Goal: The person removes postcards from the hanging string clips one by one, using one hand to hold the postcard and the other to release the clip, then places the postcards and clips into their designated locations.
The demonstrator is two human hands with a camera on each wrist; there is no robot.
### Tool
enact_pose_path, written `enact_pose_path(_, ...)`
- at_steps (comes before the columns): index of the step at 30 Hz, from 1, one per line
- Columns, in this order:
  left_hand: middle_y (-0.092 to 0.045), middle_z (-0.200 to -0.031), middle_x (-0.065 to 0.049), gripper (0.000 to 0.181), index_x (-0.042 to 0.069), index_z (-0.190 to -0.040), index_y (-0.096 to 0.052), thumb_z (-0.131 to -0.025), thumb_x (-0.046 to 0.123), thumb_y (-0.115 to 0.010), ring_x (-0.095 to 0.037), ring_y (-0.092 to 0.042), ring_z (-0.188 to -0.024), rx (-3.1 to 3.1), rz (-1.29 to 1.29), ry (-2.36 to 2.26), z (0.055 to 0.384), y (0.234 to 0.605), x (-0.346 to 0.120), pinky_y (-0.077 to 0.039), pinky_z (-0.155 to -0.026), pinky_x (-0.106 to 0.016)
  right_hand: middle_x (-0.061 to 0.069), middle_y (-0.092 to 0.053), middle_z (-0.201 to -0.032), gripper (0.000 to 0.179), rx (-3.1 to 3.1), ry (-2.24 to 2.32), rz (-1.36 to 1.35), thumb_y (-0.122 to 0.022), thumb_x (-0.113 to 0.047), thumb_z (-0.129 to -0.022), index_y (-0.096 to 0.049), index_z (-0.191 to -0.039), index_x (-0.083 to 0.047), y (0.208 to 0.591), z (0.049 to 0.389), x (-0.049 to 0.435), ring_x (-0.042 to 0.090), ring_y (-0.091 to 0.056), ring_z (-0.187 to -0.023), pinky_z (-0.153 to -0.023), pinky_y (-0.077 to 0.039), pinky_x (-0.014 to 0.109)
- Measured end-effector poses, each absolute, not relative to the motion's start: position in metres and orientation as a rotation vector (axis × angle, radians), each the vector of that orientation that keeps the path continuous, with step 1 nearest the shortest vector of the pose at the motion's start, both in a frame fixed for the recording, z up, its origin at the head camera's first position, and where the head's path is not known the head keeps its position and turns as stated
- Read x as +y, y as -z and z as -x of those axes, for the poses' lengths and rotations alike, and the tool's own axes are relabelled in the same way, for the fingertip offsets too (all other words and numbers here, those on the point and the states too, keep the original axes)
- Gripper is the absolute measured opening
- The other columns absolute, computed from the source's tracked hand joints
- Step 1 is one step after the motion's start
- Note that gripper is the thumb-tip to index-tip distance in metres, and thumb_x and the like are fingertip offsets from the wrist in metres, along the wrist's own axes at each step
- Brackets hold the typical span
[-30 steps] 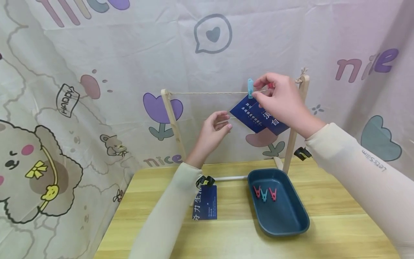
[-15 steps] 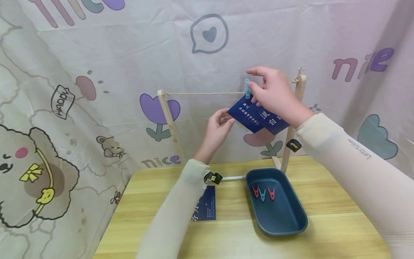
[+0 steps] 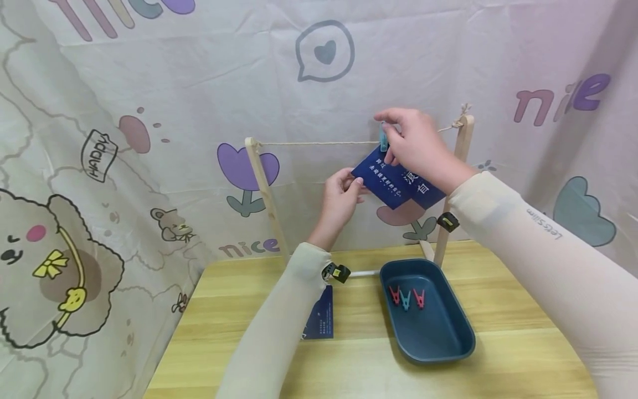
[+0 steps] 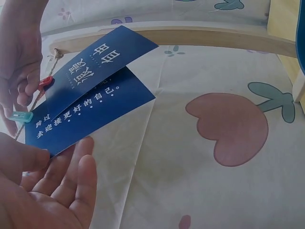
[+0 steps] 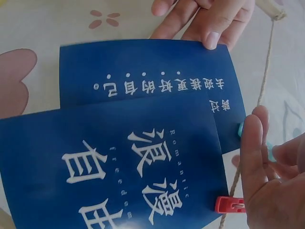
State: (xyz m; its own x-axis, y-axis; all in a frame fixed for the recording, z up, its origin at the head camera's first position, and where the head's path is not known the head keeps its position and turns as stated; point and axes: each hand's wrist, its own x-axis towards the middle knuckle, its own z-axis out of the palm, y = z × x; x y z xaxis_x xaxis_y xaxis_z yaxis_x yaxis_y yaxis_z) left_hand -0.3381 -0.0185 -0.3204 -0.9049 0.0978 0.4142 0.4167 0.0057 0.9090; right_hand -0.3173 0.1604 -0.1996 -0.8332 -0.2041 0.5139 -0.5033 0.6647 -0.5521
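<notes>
Two dark blue cards with white lettering hang overlapping from a string (image 3: 319, 143). At the left card's (image 3: 381, 180) outer corner, my left hand (image 3: 340, 202) pinches the edge, thumb on the front and fingers behind. My right hand (image 3: 416, 141) pinches a teal clothespin (image 3: 383, 145), which sits on the string at that card's top corner. A red clothespin (image 5: 228, 204) holds the right card (image 5: 109, 167), which lies in front of the left one. In the head view my right hand hides the red clothespin.
The string is tied between two wooden posts (image 3: 261, 185). On the wooden table (image 3: 364, 354), a dark blue tray (image 3: 433, 338) holds two red clothespins (image 3: 419, 299) and one teal. Another blue card (image 3: 324, 318) lies partly under my left forearm. A printed cloth hangs behind.
My left hand has moved right and up from beside the left card and now grips its corner. My right hand has shifted its fingers up the teal clothespin.
</notes>
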Motion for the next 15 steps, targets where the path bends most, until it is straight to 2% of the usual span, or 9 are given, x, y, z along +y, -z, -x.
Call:
enact_pose_path(1,-0.079,-0.109,-0.03,0.018,-0.008,-0.123,-0.069,-0.109,0.0,-0.058,-0.053,-0.077,-0.104,-2.041,0.539,1.988,0.3376,0.3202,-0.0185,-0.064,-0.067,-0.025,0.018,-0.077,-0.08,0.04,-2.471,-0.996,-0.553,-0.046,-0.019,-0.117,-0.063,-0.152,-0.01,0.1993,0.3172,0.1594,0.017,-0.073,-0.059,-0.054,-0.057,0.023)
enact_pose_path(3,-0.079,-0.106,-0.03,0.018,-0.008,-0.122,-0.069,-0.109,0.0,-0.059,-0.052,-0.077,-0.101,-2.038,0.546,1.973,0.3366,0.3198,-0.0187,-0.061,-0.064,-0.022,0.016,-0.076,-0.079,0.038,-2.472,-1.014,-0.545,-0.048,-0.019,-0.117,-0.065,-0.149,-0.009,0.199,0.3167,0.1579,0.018,-0.074,-0.06,-0.055,-0.058,0.023)
enact_pose_path(6,-0.079,-0.105,-0.029,0.018,-0.007,-0.122,-0.07,-0.109,0.0,-0.059,-0.049,-0.079,-0.098,-2.045,0.551,1.963,0.3361,0.3199,-0.0191,-0.06,-0.062,-0.021,0.017,-0.078,-0.088,0.036,-2.466,-1.069,-0.526,-0.051,-0.019,-0.116,-0.067,-0.146,-0.008,0.1992,0.3153,0.1566,0.021,-0.075,-0.063,-0.057,-0.059,0.023)
enact_pose_path(10,-0.079,-0.104,-0.028,0.018,-0.006,-0.122,-0.07,-0.109,0.001,-0.059,-0.043,-0.081,-0.093,-2.047,0.536,1.955,0.3353,0.3197,-0.0201,-0.06,-0.062,-0.022,0.018,-0.079,-0.115,0.035,-2.427,-1.169,-0.52,-0.055,-0.018,-0.114,-0.069,-0.145,-0.007,0.2001,0.3134,0.156,0.02,-0.074,-0.063,-0.058,-0.058,0.021)
enact_pose_path(12,-0.08,-0.104,-0.027,0.018,-0.006,-0.122,-0.071,-0.109,0.001,-0.06,-0.041,-0.081,-0.092,-2.051,0.525,1.947,0.335,0.3196,-0.0208,-0.06,-0.062,-0.021,0.018,-0.078,-0.123,0.034,-2.392,-1.225,-0.52,-0.057,-0.017,-0.114,-0.07,-0.144,-0.007,0.2008,0.3133,0.1562,0.017,-0.072,-0.061,-0.057,-0.057,0.02)
enact_pose_path(15,-0.08,-0.104,-0.025,0.018,-0.004,-0.122,-0.071,-0.11,0.002,-0.06,-0.038,-0.082,-0.091,-2.063,0.513,1.938,0.3348,0.3195,-0.0214,-0.06,-0.061,-0.021,0.019,-0.078,-0.12,0.032,-2.33,-1.315,-0.515,-0.06,-0.015,-0.112,-0.072,-0.14,-0.005,0.2022,0.3139,0.1573,0.014,-0.068,-0.056,-0.055,-0.055,0.019)
